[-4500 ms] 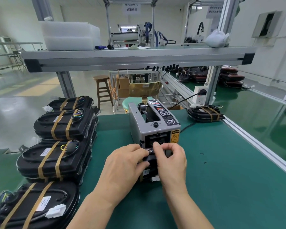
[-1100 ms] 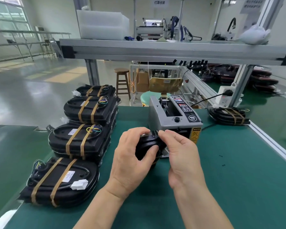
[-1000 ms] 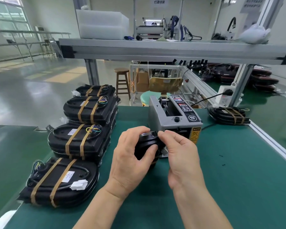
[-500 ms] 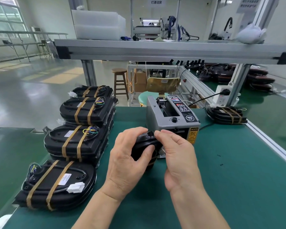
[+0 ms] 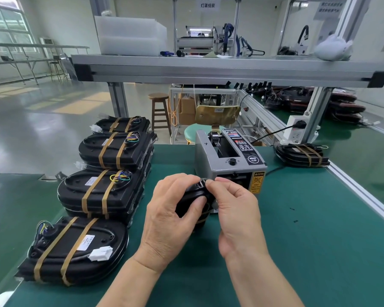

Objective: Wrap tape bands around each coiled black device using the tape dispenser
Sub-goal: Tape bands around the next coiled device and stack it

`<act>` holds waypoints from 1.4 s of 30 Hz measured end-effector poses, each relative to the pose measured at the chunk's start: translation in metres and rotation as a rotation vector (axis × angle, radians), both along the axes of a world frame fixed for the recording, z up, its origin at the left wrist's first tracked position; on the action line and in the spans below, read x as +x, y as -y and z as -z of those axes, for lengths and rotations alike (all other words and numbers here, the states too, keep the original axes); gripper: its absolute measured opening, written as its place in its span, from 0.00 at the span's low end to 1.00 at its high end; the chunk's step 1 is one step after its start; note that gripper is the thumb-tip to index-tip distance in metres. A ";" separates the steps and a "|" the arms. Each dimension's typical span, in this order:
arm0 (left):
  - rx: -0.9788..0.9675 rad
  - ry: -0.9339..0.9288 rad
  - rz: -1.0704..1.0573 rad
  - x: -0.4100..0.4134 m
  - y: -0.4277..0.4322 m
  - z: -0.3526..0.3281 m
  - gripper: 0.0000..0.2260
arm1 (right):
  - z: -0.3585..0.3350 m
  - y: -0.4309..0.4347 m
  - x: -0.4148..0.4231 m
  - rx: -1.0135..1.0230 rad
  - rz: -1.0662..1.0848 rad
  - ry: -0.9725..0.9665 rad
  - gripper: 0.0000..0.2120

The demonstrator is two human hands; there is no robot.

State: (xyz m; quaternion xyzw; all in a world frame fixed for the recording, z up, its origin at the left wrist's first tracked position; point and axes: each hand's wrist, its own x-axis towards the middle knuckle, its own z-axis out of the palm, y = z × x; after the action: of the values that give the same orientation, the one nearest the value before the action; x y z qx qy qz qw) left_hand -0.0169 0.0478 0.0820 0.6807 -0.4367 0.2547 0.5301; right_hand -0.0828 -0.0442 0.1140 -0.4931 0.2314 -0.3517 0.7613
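A coiled black device (image 5: 192,197) stands on edge on the green mat, just in front of the grey tape dispenser (image 5: 230,161). My left hand (image 5: 171,216) grips the device from the left, thumb across its near face. My right hand (image 5: 235,209) pinches its top edge with thumb and fingertips, close to the dispenser's outlet. Most of the device is hidden behind both hands. A tan tape band shows on its lower right side.
Several stacks of black devices with two tan tape bands each (image 5: 98,191) run along the left of the mat (image 5: 319,251). Another banded device (image 5: 302,155) lies at the back right. An aluminium rail (image 5: 359,191) bounds the mat's right side. A shelf (image 5: 208,68) hangs overhead.
Both hands have stayed on the device in front of the dispenser; the right hand's fingers have shifted slightly along its top edge. The camera has drifted a little.
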 end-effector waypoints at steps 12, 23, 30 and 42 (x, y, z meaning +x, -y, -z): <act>-0.009 -0.038 -0.002 0.003 -0.001 0.001 0.10 | 0.009 0.008 0.003 -0.029 0.101 -0.062 0.07; -0.014 -0.153 -0.013 0.000 -0.002 0.001 0.18 | 0.015 0.007 0.014 -0.379 0.114 -0.196 0.14; 0.009 -0.066 0.002 0.006 -0.005 0.002 0.14 | 0.033 0.031 0.006 -0.233 -0.072 -0.127 0.05; -0.294 -0.471 0.210 0.005 0.001 -0.002 0.12 | 0.056 0.057 -0.018 -0.618 -0.261 -0.177 0.28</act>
State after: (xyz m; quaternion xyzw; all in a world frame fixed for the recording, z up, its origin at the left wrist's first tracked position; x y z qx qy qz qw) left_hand -0.0123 0.0468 0.0837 0.5882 -0.3283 0.0939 0.7331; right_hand -0.1006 -0.1009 0.0580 -0.7544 0.1140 -0.2606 0.5916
